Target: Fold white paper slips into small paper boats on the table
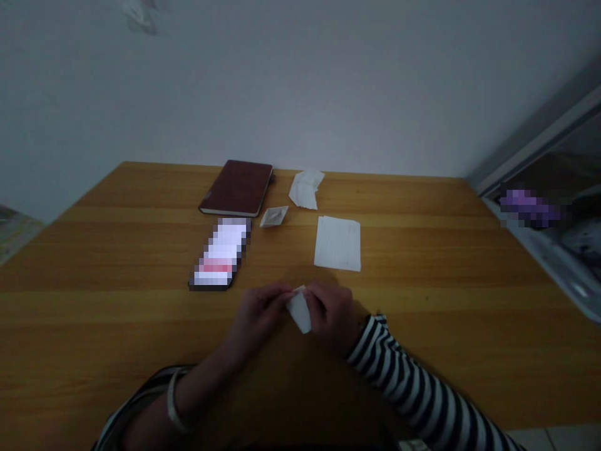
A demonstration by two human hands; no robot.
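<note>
My left hand (258,316) and my right hand (331,316) meet above the wooden table, pinching a small folded piece of white paper (299,311) between them. A bangle (176,401) circles my left wrist, and a black-and-white striped sleeve (404,369) covers my right forearm. Nearest my hands lie a phone (220,254), its screen pixelated, and a loose white sheet (337,243). Farther off are a small folded paper boat (273,217), a pile of white paper pieces (306,189) and a dark red notebook (236,188).
The wooden table (446,326) stands against a pale wall (300,81). Beyond its right edge is a grey-framed container (554,250) holding a blurred purple object (530,208). Something patterned shows past the left edge.
</note>
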